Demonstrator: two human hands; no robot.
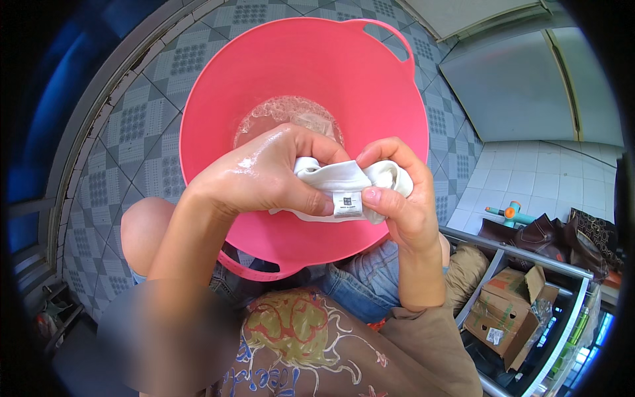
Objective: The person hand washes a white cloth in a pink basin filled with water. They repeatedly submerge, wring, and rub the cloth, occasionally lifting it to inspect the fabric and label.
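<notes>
A white cloth garment [332,178], bunched up, is held between both hands above a pink flexible tub [297,54]. My left hand [270,173], wet and shiny on its back, pinches the garment's left part between thumb and fingers. On the other side, my right hand [404,198] grips a gathered fold, its thumb beside a small white sewn-in label [348,203] that bears writing. Soapy water [263,114] with bubbles lies in the bottom of the tub, and a pale piece of cloth [312,124] shows in it. The hands hide part of the water.
Tub handles stick out at the far right [389,30] and near left [253,270]. My knees flank the tub on the patterned tile floor [144,114]. To the right are a metal-framed rack [521,253] with an opened cardboard box [506,307], brown bags [545,238] and a pale cabinet [511,89].
</notes>
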